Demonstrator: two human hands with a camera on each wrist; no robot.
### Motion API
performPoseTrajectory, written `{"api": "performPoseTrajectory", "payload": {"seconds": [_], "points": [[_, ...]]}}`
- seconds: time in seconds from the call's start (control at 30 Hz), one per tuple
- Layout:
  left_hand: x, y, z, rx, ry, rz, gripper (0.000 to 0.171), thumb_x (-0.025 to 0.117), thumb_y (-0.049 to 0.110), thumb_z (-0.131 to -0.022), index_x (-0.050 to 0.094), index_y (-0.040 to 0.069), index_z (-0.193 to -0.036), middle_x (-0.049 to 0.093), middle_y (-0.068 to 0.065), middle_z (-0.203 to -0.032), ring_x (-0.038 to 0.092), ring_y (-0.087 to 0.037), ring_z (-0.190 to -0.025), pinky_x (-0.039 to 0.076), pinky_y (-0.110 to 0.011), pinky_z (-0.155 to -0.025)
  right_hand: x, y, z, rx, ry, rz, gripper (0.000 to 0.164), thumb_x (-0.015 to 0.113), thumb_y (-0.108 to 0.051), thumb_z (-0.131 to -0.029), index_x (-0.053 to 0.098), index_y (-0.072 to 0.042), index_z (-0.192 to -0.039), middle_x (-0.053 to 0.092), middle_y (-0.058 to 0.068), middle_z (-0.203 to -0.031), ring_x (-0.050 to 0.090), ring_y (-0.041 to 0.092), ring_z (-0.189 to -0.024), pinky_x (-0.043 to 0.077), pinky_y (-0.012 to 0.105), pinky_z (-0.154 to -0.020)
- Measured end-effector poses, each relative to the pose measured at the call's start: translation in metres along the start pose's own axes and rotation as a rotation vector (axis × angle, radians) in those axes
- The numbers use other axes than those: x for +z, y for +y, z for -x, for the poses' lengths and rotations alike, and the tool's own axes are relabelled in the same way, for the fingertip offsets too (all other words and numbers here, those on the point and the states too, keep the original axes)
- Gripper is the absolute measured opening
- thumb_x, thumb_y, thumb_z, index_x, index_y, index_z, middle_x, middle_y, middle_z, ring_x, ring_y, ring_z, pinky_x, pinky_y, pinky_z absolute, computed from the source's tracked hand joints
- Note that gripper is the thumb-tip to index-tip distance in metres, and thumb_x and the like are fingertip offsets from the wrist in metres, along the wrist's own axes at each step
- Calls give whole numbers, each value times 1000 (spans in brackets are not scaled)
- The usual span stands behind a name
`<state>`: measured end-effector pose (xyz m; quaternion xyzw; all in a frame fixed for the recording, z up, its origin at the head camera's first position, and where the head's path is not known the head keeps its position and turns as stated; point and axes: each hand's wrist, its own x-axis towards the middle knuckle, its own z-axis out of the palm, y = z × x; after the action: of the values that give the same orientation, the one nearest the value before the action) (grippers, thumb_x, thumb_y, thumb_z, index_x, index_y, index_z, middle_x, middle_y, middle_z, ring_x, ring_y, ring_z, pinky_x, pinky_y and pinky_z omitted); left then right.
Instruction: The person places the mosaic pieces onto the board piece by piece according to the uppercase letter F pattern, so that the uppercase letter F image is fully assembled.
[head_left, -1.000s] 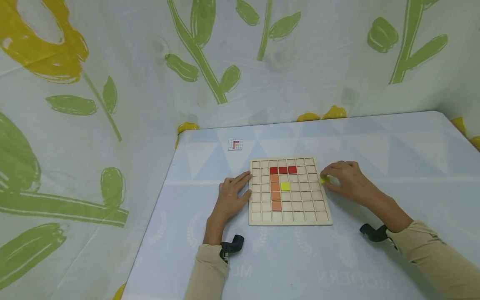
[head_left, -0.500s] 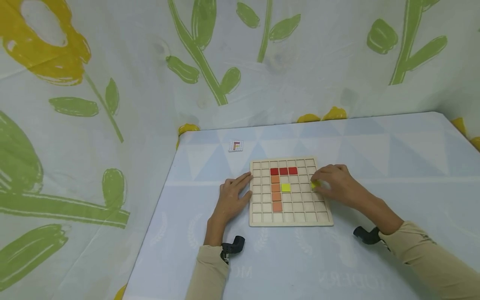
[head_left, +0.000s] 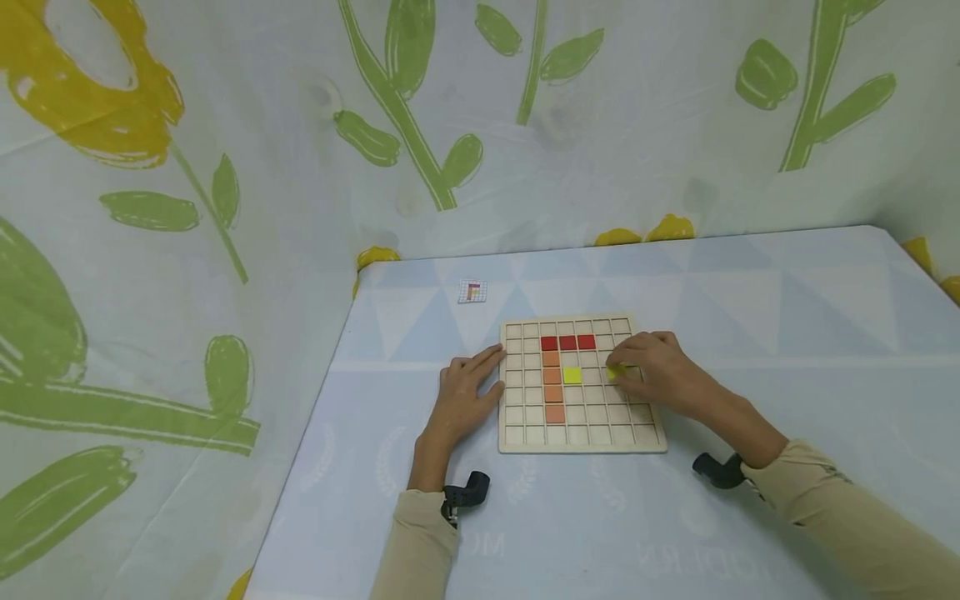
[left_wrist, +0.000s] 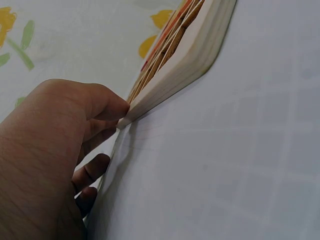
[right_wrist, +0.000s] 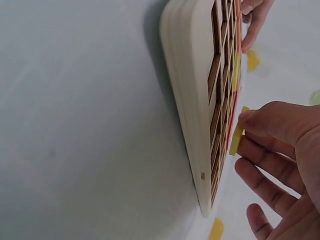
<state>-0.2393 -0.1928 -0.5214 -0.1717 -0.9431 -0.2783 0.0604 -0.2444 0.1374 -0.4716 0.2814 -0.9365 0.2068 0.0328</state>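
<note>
A wooden grid board (head_left: 585,433) lies on the table, with square cells. Red tiles (head_left: 567,342) fill a short row near its top, and orange tiles (head_left: 552,393) run down a column below the row's left end. One yellow tile (head_left: 572,376) sits beside that column. My left hand (head_left: 463,400) touches the board's left edge with its thumb and fingertips, fingers extended. Over the board's right part, my right hand (head_left: 660,371) pinches another yellow tile (right_wrist: 239,135) between thumb and fingers. In the right wrist view this tile is held above the board's surface.
A small pattern card (head_left: 472,291) with a coloured grid lies behind the board, to its left. The pale blue patterned table (head_left: 570,508) extends around the board. A curtain (head_left: 285,167) printed with flowers and leaves hangs behind and to the left.
My right hand has moved left from beside the board's right edge to over its right columns, carrying the yellow tile. The left hand stays at the left edge.
</note>
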Motion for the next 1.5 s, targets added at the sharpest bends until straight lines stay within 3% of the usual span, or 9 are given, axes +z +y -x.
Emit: {"api": "performPoseTrajectory", "payload": {"seconds": [0.4,0.83,1.5], "points": [[-1,1,1,-9,-3,-10,52,57,29,-96,53,21,-148,44,11,-154,47,-22,-114,32,-47,-99,5,-11,-9,-56,11,10,21,83,-10,-81,76,-9,-101,72,7,-109,59,31,-111,35,57,-97],[-1,3,0,4,-4,-1,52,56,30,-97,52,21,-148,43,11,-155,47,-22,-114,31,-48,-99,15,-7,-13,-106,27,35,18,81,-9,-81,76,-11,-98,72,5,-106,60,29,-107,38,57,-93],[2,2,-2,-2,-12,-8,52,57,31,-97,51,22,-149,42,11,-155,47,-22,-117,31,-47,-100,16,-13,-22,-88,-19,46,18,82,-10,-82,76,-12,-99,73,5,-107,62,30,-109,37,57,-95]]}}
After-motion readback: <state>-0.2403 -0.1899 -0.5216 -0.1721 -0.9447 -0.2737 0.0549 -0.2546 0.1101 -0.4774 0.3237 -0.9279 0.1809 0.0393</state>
